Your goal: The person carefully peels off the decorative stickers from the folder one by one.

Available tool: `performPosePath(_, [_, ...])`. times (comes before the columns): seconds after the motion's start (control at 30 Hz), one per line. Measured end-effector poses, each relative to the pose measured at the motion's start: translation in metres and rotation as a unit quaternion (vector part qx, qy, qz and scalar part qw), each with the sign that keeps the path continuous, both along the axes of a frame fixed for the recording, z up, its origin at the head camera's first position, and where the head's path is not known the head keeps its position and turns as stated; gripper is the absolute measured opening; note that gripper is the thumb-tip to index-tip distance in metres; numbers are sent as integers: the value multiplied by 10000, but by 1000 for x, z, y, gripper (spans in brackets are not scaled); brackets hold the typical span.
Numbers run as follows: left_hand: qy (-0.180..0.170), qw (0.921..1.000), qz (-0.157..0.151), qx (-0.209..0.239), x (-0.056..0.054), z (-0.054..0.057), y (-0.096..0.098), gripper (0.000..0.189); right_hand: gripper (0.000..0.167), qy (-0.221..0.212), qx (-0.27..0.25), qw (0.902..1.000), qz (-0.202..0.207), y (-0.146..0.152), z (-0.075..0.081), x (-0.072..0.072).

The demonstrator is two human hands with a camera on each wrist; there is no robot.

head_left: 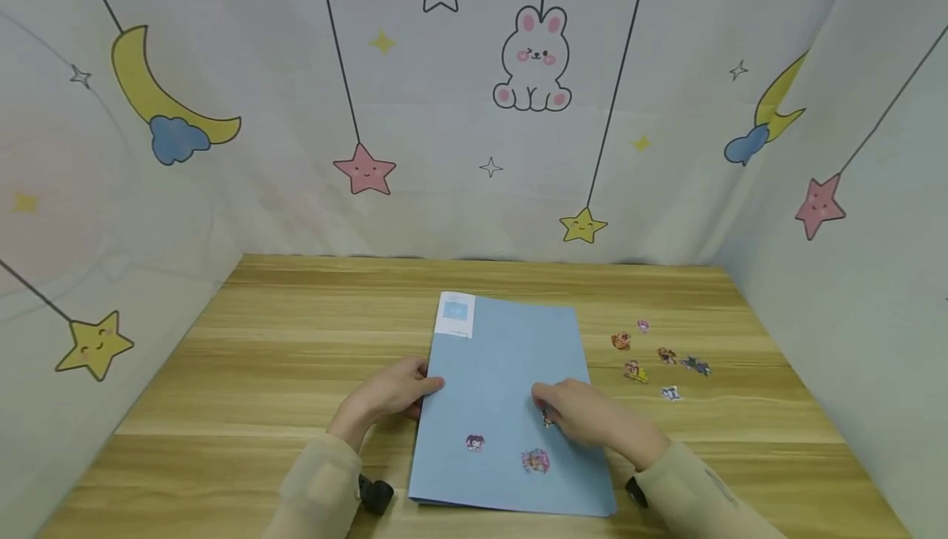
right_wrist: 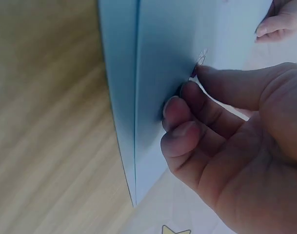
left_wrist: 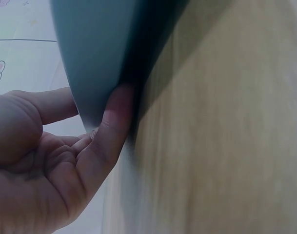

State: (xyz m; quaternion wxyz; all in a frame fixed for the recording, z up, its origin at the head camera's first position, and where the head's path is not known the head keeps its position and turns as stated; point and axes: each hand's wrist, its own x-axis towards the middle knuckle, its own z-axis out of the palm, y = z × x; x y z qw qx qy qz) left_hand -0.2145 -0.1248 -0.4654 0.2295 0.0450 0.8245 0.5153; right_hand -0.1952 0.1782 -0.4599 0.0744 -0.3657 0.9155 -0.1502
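A light blue folder [head_left: 511, 366] lies on the table, slightly turned. My left hand [head_left: 396, 391] grips its left edge. In the left wrist view, the left thumb and fingers [left_wrist: 107, 146] are on either side of the blue cover. Over the folder's right half, my right hand [head_left: 585, 414] pinches a small sticker [head_left: 548, 419], partly hidden by the fingers. The right wrist view has the sticker [right_wrist: 202, 57] at the thumb tip, close to the cover, with the other fingers curled. A dark-haired character sticker [head_left: 475, 443] and a larger colourful sticker [head_left: 536, 461] are on the lower cover.
Several loose stickers [head_left: 635, 371] lie on the wooden table [head_left: 296, 317] right of the folder. A white label [head_left: 455, 314] marks the folder's top left corner. A patterned cloth [head_left: 459, 111] surrounds the table at the back and sides.
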Motion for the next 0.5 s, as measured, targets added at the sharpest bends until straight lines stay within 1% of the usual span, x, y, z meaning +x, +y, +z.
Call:
performPosePath(0.13, [15, 10000, 5, -54, 0, 1, 0, 19, 14, -12, 148, 9999, 35, -2, -1, -4])
performPosePath(0.33, [31, 9999, 5, -99, 0, 1, 0, 19, 17, -7, 356, 9993, 104, -5, -1, -7])
performPosePath(0.5, [38, 10000, -23, -66, 0, 0, 0, 20, 19, -172, 701, 9974, 42, -5, -1, -6])
